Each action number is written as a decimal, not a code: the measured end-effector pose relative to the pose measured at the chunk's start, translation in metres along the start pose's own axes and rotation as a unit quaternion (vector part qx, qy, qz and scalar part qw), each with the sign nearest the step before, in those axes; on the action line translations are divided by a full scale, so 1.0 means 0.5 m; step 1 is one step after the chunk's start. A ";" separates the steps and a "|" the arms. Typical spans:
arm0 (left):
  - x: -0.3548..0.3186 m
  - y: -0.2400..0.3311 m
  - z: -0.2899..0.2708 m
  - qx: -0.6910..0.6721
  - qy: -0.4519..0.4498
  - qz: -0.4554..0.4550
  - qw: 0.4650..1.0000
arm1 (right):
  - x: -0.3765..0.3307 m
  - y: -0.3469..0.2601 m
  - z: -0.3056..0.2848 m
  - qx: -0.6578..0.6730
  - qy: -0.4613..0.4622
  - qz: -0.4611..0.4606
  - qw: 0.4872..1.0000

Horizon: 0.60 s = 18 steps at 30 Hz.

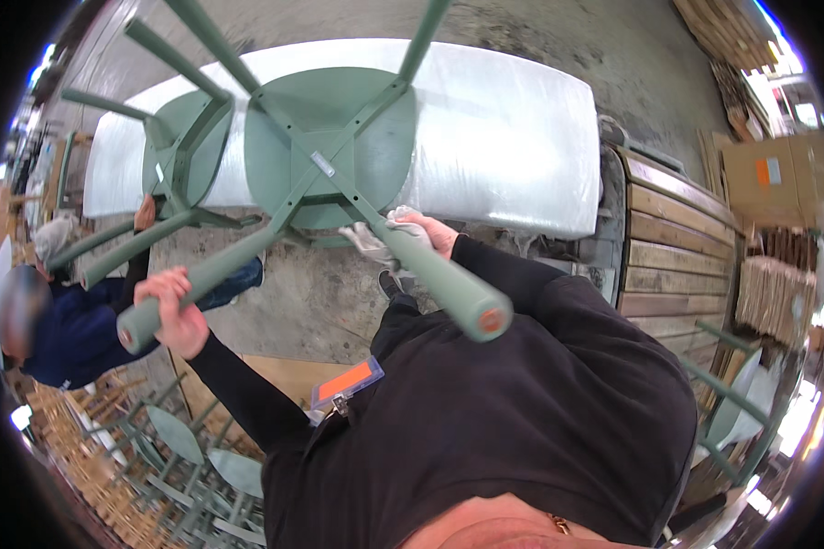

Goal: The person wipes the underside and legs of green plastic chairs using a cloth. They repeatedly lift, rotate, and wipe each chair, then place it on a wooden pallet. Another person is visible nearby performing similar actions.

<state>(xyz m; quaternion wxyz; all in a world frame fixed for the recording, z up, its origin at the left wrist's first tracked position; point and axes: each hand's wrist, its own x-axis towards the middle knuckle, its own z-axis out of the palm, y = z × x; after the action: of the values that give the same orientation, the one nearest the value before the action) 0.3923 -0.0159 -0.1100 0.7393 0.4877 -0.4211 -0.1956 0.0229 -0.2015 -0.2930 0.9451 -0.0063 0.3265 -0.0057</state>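
Head view: upturned green wooden stool at 12 o'clock on plastic-wrapped white pad. Left hand fist-wrapped round leg at 9 o'clock. Right hand presses crumpled white rag on nearer leg; fingers partly hidden.

A second green chair is being held by a co-worker at left; stacked pallets and cardboard boxes are being kept at right.

Plastic-wrapped white table under green chairs
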 end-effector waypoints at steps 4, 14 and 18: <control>-0.086 0.142 0.235 0.076 -0.032 0.086 0.993 | -0.140 -0.006 -0.075 -0.005 -0.123 -0.043 0.991; -0.288 0.269 0.583 0.055 -0.071 0.092 0.992 | -0.556 0.070 -0.269 0.009 -0.117 -0.240 0.964; -0.317 0.241 0.706 -0.005 -0.066 0.075 0.995 | -0.711 0.036 -0.348 0.005 0.004 -0.259 0.966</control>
<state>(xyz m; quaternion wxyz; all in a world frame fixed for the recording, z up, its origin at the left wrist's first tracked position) 0.0003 -0.0474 -0.0119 0.7246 0.4371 -0.5038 -0.1735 -0.3642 -0.1796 -0.2105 0.9103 -0.0857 0.3172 -0.2517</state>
